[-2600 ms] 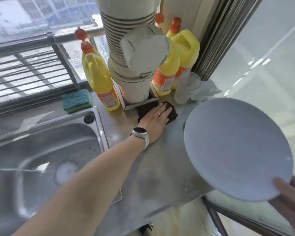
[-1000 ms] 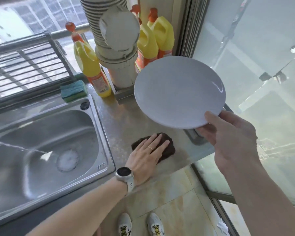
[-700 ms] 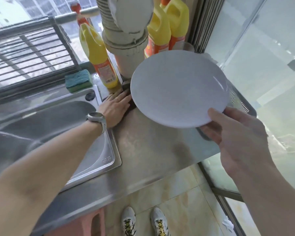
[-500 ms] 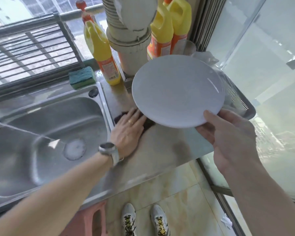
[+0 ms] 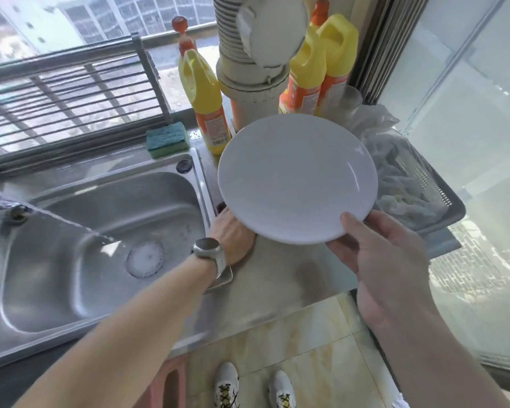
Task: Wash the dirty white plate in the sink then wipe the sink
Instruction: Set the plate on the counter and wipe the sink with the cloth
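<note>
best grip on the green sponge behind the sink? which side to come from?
Take the sponge across its long side faces, coming from above and the front. It lies flat on the ledge behind the sink, the window rack right behind it and a yellow bottle on its right, so top and front look the most open. Probably soft, so a light grip should do.

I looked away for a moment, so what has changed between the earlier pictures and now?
The left hand slid the dark cloth from the back of the counter to the sink edge. The right hand swung the plate inward over the counter. It stays held; the sponge hasn't moved.
</note>
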